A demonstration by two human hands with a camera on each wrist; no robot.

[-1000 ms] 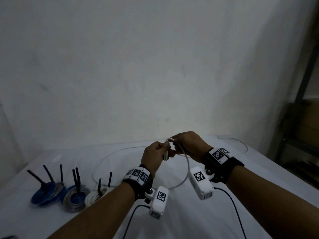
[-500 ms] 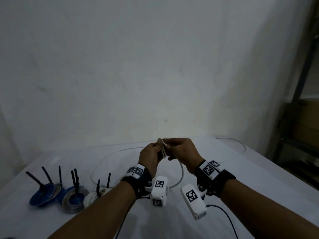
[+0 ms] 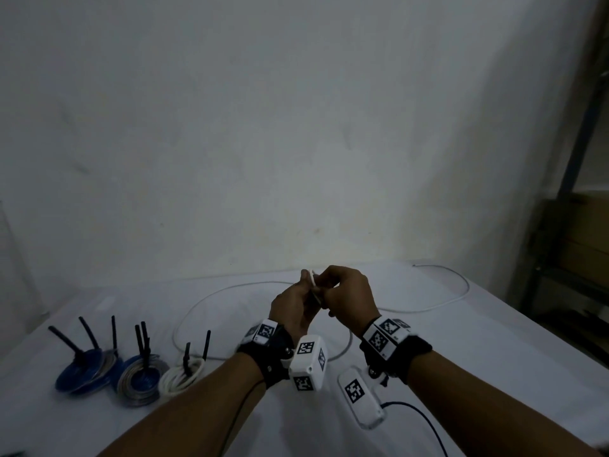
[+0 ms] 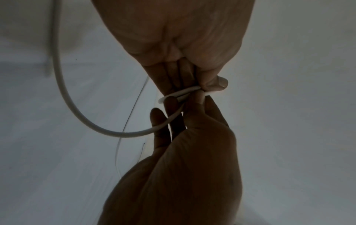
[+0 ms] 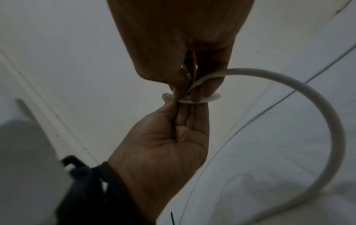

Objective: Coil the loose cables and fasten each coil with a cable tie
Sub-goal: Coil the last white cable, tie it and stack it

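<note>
A long white cable (image 3: 230,287) lies loose across the white table (image 3: 461,374). Above the table's middle, both hands meet on a small loop of it (image 3: 312,281). My left hand (image 3: 298,303) pinches the cable (image 4: 77,114) between thumb and fingers, fingers curled. My right hand (image 3: 342,291) grips the same turn from the other side. In the left wrist view the left hand (image 4: 204,79) comes from the top and the right hand (image 4: 183,159) from below. In the right wrist view the right hand (image 5: 185,73) pinches the cable (image 5: 308,99) against the left hand (image 5: 169,134).
Three finished coils stand at the left: a blue coil (image 3: 80,376), a grey and blue coil (image 3: 140,382) and a white coil (image 3: 181,374), each with black cable ties (image 3: 141,341) sticking up. A wall rises behind the table. Dark shelving (image 3: 576,258) stands at the right.
Both hands have stayed together on the cable and drawn slightly nearer to me. The right wrist has dropped and turned, and the cable loop hanging under the hands has shrunk.
</note>
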